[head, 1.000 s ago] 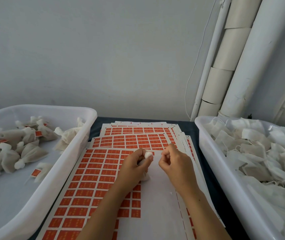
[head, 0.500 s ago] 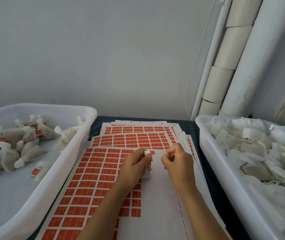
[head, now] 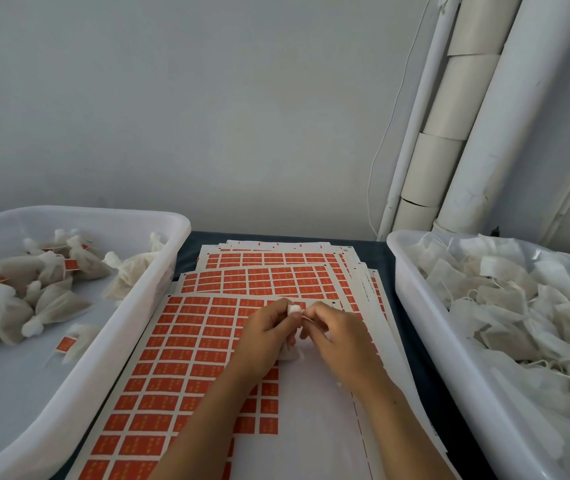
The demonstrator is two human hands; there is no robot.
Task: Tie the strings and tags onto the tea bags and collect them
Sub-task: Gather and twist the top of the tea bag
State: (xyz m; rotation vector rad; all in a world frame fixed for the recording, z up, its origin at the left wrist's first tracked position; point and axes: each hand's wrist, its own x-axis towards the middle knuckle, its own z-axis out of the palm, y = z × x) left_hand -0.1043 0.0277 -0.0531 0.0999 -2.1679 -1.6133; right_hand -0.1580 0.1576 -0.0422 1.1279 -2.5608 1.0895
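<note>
My left hand [head: 266,332] grips a small white tea bag [head: 294,310] by its gathered neck; the top pokes out above my fingers and the body hangs below. My right hand [head: 335,332] is close against it, fingers curled and pinching something thin at the bag's neck, probably its string; the string itself is too fine to make out. Both hands hover over a stack of sheets of orange tags [head: 186,344] in the middle of the table.
A white bin [head: 172,223] on the left holds several tied tea bags [head: 44,303] with orange tags. A white bin [head: 401,244] on the right is full of untied bags with loose strings [head: 505,296]. White pipes [head: 477,133] stand at the back right.
My right hand has moved left, closing the gap to the left hand and the bag's neck. The left hand has stayed almost in place.
</note>
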